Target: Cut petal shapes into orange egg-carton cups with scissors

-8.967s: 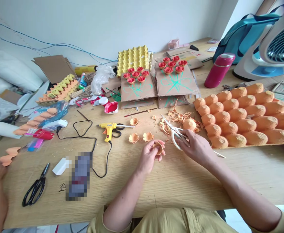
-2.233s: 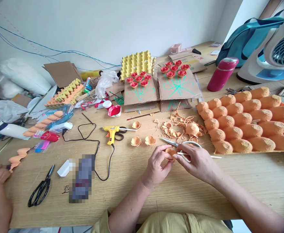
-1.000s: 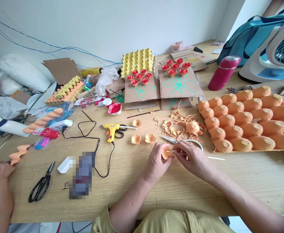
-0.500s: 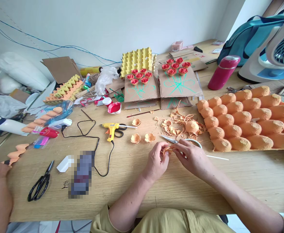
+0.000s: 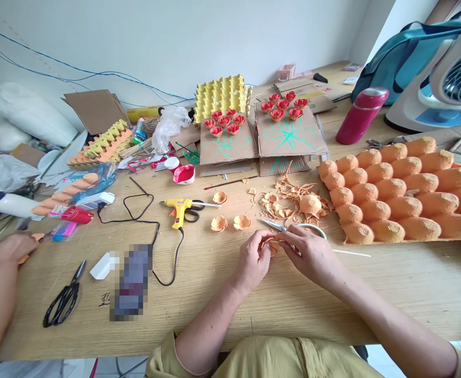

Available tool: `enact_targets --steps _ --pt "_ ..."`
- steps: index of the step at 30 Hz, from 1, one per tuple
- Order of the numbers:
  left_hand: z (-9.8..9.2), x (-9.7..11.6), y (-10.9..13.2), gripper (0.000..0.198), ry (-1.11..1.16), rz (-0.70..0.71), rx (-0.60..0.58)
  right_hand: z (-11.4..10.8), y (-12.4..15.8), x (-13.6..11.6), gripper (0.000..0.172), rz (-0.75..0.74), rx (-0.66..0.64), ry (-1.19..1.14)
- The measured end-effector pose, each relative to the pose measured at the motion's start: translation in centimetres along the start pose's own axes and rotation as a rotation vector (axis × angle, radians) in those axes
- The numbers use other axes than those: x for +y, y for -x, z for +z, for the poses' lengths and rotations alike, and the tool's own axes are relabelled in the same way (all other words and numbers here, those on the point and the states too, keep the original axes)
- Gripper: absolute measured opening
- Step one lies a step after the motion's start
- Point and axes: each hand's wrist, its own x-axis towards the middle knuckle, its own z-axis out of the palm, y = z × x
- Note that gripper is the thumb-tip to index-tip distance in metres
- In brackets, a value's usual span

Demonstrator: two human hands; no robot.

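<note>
Between my two hands is an orange egg-carton flower cup [image 5: 273, 245], mostly covered by fingers. My left hand [image 5: 251, 262] pinches its left side, and my right hand [image 5: 307, 252] grips its upper right edge. White-handled scissors [image 5: 313, 229] lie just behind my right hand, blades pointing left. Left of my hands, three finished-looking orange cups sit on the table: one at the back [image 5: 220, 197] and two in front, a left cup [image 5: 218, 224] and a right cup [image 5: 242, 223]. Carton scraps [image 5: 281, 207] and a single uncut cup [image 5: 310, 205] lie beyond the scissors.
An orange egg tray [image 5: 388, 194] stands upside down at right. A yellow glue gun [image 5: 179, 210] with a black cord lies left, near black scissors [image 5: 63, 302]. Cardboard panels with red flowers [image 5: 224, 122] stand behind. Another person's hand [image 5: 16, 247] is at far left.
The flower cup in my hands has turned slightly, showing more of its petals below my fingers. At far left, the other person's arm has reached forward onto an orange carton strip.
</note>
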Motion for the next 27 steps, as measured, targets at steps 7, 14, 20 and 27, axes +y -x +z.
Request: enact_targets --steps 7,14,20,27 --pt "0.1 0.12 -0.06 0.013 0.034 -0.025 0.0 0.12 0.06 0.04 0.023 -0.006 0.003 -0.007" --pt "0.01 0.13 -0.07 0.009 0.062 -0.072 -0.002 0.42 0.11 -0.07 0.024 -0.057 0.025 0.049" --pt "-0.12 0.2 -0.15 0.008 0.067 -0.073 0.003 0.49 0.21 0.02 0.026 -0.081 0.051 0.081" --pt "-0.25 0.42 -0.12 0.01 0.043 -0.056 0.014 0.45 0.14 0.15 0.023 -0.071 0.048 0.051"
